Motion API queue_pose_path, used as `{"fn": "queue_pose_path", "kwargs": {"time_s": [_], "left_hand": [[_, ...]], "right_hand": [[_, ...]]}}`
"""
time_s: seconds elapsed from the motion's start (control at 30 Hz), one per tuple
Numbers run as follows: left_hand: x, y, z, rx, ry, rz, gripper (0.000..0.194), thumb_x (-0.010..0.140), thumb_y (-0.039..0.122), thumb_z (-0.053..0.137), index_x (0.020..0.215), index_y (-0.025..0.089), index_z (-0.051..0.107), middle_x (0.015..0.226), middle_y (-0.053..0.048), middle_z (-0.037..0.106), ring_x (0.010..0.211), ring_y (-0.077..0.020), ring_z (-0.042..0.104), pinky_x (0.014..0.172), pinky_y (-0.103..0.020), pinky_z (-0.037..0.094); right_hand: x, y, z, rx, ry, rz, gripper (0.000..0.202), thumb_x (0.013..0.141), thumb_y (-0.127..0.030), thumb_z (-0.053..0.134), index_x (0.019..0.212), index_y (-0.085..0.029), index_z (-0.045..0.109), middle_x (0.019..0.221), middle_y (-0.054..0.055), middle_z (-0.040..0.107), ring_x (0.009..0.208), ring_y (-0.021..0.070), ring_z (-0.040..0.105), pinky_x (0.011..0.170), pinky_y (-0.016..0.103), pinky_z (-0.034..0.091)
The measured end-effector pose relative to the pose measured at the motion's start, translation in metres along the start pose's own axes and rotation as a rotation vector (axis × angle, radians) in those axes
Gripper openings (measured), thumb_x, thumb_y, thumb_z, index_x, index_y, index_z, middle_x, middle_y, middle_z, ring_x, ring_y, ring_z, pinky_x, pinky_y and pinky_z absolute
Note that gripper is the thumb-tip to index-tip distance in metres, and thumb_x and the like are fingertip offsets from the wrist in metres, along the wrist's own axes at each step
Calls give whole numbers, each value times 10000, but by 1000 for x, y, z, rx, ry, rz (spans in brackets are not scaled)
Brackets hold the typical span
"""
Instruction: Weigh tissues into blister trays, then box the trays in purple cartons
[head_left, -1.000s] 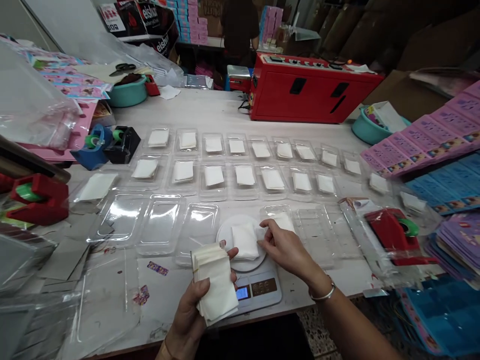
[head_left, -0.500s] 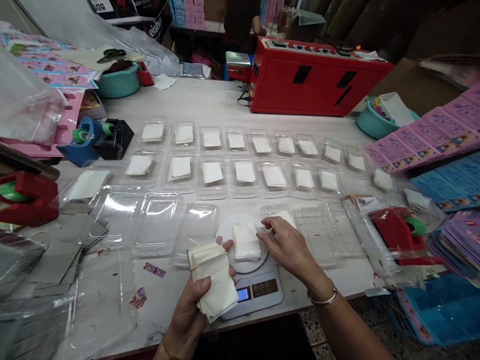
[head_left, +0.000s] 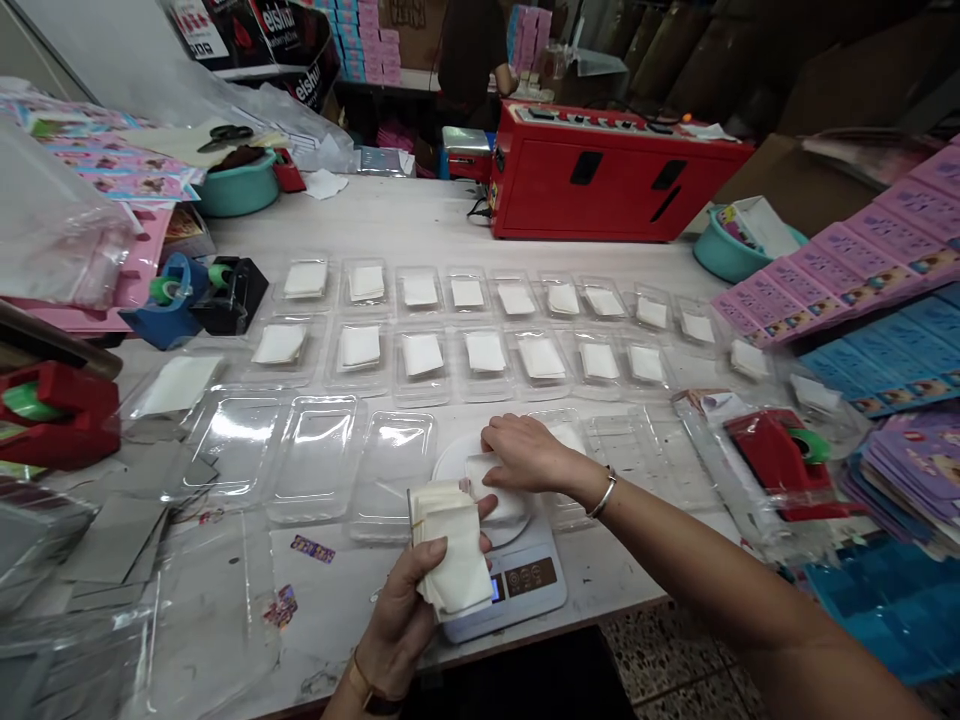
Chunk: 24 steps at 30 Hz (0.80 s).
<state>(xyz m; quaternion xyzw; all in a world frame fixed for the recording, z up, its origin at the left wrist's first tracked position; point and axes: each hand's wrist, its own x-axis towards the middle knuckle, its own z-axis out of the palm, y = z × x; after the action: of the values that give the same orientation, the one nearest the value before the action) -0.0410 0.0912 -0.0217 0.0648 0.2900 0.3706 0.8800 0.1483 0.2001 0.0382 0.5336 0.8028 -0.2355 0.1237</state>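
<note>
My left hand point(head_left: 409, 590) is closed round a thick stack of cream-white folded sheets point(head_left: 454, 560), thumb across its front. Behind it, a second white stack point(head_left: 501, 500) lies on the round plate of a kitchen scale point(head_left: 540, 605). My right hand point(head_left: 529, 452) reaches over that stack from the right, with fingers bent down and closed at its far left edge; the hand covers part of it. The scale's small display is partly hidden by the sheets in my left hand. Left of the scale lies an empty clear plastic tray point(head_left: 394, 460).
Two rows of clear trays with white stacks point(head_left: 424, 355) run across the table point(head_left: 405, 215). Tape dispensers point(head_left: 56, 415) stand at the left, another point(head_left: 780, 455) at the right. A red machine point(head_left: 615, 175) stands at the back, and a person point(head_left: 472, 55) is beyond it.
My right hand has moved left from the side of the stack on the scale to over its far edge. My left hand, still holding its sheets, has shifted slightly right. The view has tilted a little.
</note>
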Motion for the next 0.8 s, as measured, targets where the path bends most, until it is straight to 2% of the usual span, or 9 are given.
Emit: {"fn": "queue_pose_path", "kwargs": {"time_s": [0.1, 0.2, 0.27, 0.4, 0.5, 0.57, 0.63, 0.7, 0.8], "left_hand": [[0, -2, 0, 71, 12, 27, 886, 705, 354, 807, 1483, 161, 431, 1165, -158, 737, 868, -258, 734, 788, -328, 596], [0, -3, 1, 109, 26, 21, 915, 670, 382, 833, 1466, 135, 456, 1065, -152, 768, 857, -285, 738, 784, -351, 599], [1, -3, 2, 108, 40, 26, 938, 653, 371, 845, 1476, 158, 447, 1102, -144, 761, 863, -279, 737, 787, -345, 599], [-5, -4, 0, 106, 36, 36, 924, 686, 316, 818, 1506, 229, 401, 1272, -128, 693, 907, -252, 725, 794, -320, 590], [-18, -2, -7, 99, 0, -4, 949, 679, 330, 801, 1521, 239, 371, 1256, -132, 692, 882, -252, 713, 740, -310, 583], [-24, 2, -17, 105, -6, 1, 1011, 638, 328, 814, 1531, 278, 342, 1265, -121, 686, 832, -238, 702, 688, -301, 577], [-21, 8, -28, 120, -17, 7, 1086, 593, 360, 830, 1541, 337, 300, 1289, -101, 680, 782, -254, 699, 662, -345, 589], [-11, 14, -37, 154, -8, -53, 1093, 632, 386, 810, 1536, 470, 202, 1270, -46, 704, 626, -244, 680, 553, -399, 592], [6, 19, -33, 173, -6, -118, 1101, 711, 314, 784, 1522, 538, 74, 1228, -38, 730, 472, -210, 636, 432, -401, 583]], "right_hand": [[-1, 1, 3, 20, -28, -1, 171, 784, -269, 700, 924, -187, 649, 997, 102, 703, 917, 262, 638, 683, 307, 382], [-1, 1, 3, 71, -65, 12, 284, 777, -275, 697, 1043, -199, 636, 942, 86, 725, 825, 249, 656, 610, 286, 351], [0, 1, 1, 114, -82, 9, 353, 765, -278, 714, 1097, -190, 629, 951, 95, 727, 826, 257, 655, 592, 279, 340], [3, 2, -1, 232, -110, -38, 124, 763, -204, 699, 883, -188, 671, 838, 53, 704, 796, 226, 639, 591, 262, 343], [-3, 14, 1, 367, -128, -69, 48, 789, -207, 690, 780, -177, 654, 745, 7, 659, 727, 175, 611, 583, 239, 374], [-15, 34, -1, 471, -132, -85, 68, 824, -237, 679, 823, -174, 655, 763, -15, 654, 721, 140, 603, 604, 217, 416], [-38, 64, -6, 554, -120, -78, 98, 849, -257, 667, 886, -167, 655, 808, -22, 660, 738, 117, 606, 648, 204, 457], [-67, 103, -13, 597, -93, -35, 114, 855, -253, 652, 913, -155, 649, 821, -17, 660, 739, 110, 607, 678, 210, 477], [-112, 161, -22, 593, -52, 56, 83, 839, -211, 619, 872, -140, 647, 775, -11, 649, 695, 114, 596, 669, 230, 479]]}}
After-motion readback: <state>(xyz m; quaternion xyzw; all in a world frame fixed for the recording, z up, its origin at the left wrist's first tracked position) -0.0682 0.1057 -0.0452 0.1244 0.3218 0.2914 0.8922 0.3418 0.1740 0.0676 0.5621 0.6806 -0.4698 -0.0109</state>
